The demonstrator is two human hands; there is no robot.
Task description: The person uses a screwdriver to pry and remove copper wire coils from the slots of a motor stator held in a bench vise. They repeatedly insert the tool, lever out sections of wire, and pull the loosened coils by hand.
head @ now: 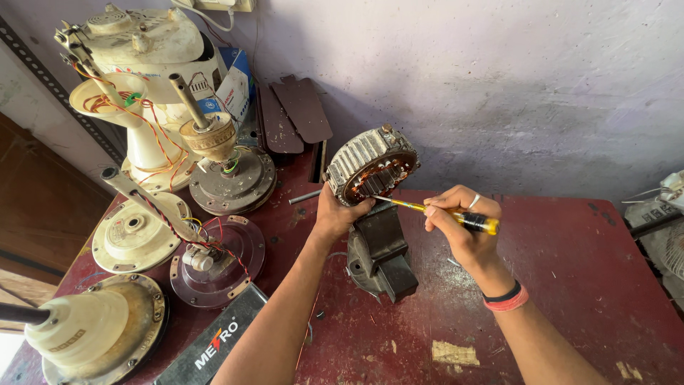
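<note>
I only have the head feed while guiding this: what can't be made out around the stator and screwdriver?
Head view only:
- Screwdriver tip: lost among the stator windings.
- Left hand fingertips: behind the stator.
- Bench vise jaws: hidden under the stator.
- Right hand palm: turned away.

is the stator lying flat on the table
No, the stator stands on edge atop the bench vise, steadied by the left hand while the right hand pokes a screwdriver into it.

Red tabletop carries cream fan motor housings at left, a clear plastic disc with red wiring, dark brown fan blades leaning against the wall, and a black box at the near edge.
</note>
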